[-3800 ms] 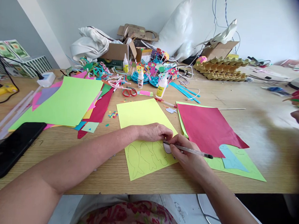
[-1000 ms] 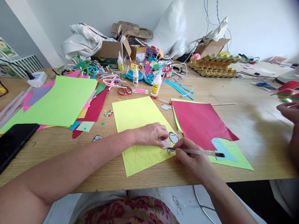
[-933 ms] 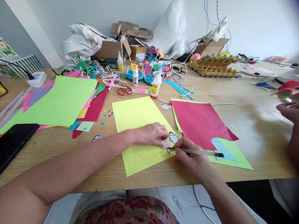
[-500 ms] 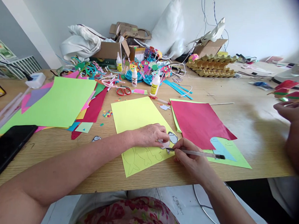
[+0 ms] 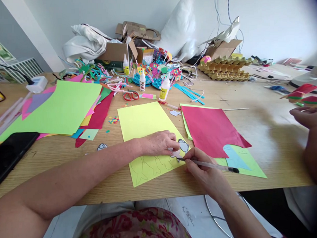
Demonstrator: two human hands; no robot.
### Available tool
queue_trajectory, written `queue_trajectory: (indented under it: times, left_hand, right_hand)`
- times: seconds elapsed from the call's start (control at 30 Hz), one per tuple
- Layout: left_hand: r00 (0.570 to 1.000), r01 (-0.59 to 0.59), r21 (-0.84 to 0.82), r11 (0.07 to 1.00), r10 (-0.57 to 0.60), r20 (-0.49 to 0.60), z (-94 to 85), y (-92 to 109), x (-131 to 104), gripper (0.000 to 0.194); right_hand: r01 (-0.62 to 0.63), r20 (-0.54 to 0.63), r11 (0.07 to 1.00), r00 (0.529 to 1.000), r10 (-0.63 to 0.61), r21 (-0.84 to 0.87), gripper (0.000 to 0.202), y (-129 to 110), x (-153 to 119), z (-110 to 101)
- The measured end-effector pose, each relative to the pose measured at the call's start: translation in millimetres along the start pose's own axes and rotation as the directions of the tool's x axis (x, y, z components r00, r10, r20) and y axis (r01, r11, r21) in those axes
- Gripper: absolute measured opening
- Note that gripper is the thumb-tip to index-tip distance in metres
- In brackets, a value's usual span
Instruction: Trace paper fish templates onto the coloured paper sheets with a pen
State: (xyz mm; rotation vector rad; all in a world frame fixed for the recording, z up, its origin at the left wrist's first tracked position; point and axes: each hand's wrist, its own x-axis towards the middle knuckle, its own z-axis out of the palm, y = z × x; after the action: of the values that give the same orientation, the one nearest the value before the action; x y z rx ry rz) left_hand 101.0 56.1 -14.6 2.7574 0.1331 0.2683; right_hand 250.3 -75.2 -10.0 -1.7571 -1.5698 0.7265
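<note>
While grip (image 5: 204, 174) holds pen (image 5: 220, 166), scissors (image 5: 131, 95), bottles (image 5: 164, 91) beyond

The yellow sheet (image 5: 141, 122) is matt paper, the pen (image 5: 219, 166) smooth plastic.

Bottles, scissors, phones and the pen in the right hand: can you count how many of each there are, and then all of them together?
Bottles: 3
Scissors: 1
Phone: 1
Pen in the right hand: 1
Total: 6
</note>
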Motion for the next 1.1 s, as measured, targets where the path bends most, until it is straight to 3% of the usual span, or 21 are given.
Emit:
queue_trajectory:
  times: [0.37, 0.67, 1.1]
  left_hand:
    - [0.996, -0.074, 0.107, 0.991, 0.069, 0.054, -2.8, 3, 3, 0.009]
    - [0.990, -0.099, -0.212, 0.972, 0.117, 0.076, 2.5, 6, 4, 0.021]
    - [0.986, -0.156, -0.204, 0.966, 0.166, 0.033, 7.2, 1, 4, 0.021]
  right_hand:
    - [-0.012, 0.001, 0.999, 1.000, 0.012, -0.037, 0.007, -2, -11, -2]
    - [0.007, -0.005, 0.999, 1.000, -0.007, -0.033, 0.006, -2, -12, -3]
    - [-0.082, 0.020, 0.996, 0.996, 0.081, 0.023, 0.006, -2, -13, -5]
